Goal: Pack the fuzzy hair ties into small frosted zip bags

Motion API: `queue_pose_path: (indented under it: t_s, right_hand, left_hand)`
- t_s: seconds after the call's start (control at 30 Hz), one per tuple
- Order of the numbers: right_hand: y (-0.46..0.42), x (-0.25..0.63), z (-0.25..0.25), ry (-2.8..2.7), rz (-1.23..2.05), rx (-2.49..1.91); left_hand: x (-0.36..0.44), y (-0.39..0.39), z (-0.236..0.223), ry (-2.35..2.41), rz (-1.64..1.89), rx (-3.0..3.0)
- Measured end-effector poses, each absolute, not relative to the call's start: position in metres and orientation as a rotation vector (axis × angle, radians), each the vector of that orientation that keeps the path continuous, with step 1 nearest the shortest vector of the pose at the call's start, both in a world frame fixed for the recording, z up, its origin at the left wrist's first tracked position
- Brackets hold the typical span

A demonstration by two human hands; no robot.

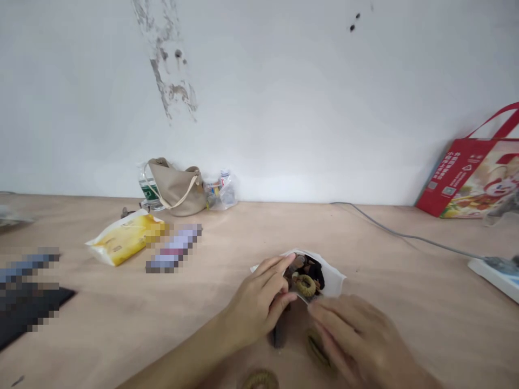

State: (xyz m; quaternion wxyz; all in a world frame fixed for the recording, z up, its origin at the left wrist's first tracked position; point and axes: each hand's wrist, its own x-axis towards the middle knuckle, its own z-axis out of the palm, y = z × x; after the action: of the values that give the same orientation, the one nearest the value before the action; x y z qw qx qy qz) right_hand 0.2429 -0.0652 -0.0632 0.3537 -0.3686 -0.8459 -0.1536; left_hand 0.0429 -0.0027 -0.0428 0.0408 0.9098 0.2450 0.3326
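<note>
A white pouch (334,281) lies on the table with its mouth facing me. Inside it are an olive hair tie (306,285) and several dark and brown items that I cannot make out. My left hand (259,300) is at the left side of the mouth, thumb and fingers closed around its edge. Blurred by motion, my right hand (357,335) pinches the near edge of the mouth. Below the hands lie a second olive ring-shaped hair tie (318,350), a third one (260,380) at the bottom border, and a small dark strip (277,336).
Left of the hands are a yellow tissue pack (130,237), a blurred-out phone-like object (176,248) and a dark flat object (36,305). A beige bag (182,192) stands by the wall. Rightward are a red shopping bag (478,175), a grey cable (389,229) and a white power strip (494,278).
</note>
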Motion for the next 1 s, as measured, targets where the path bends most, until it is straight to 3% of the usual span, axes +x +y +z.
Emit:
queue_pose_path:
  t_s: [0.4,0.83,1.0]
  right_hand:
    - [-0.078,0.249,-0.094,-2.527,-0.318,-1.165]
    - [-0.079,0.265,-0.096,-2.484,-0.282,-1.513]
    - [-0.083,0.260,-0.090,-2.556,-0.273,-1.269]
  left_hand:
    - [0.042,0.000,-0.041,0.756,1.038,2.744]
    - [0.040,0.000,-0.041,0.771,1.032,2.733]
    - [0.041,-0.001,-0.039,0.785,1.006,2.733]
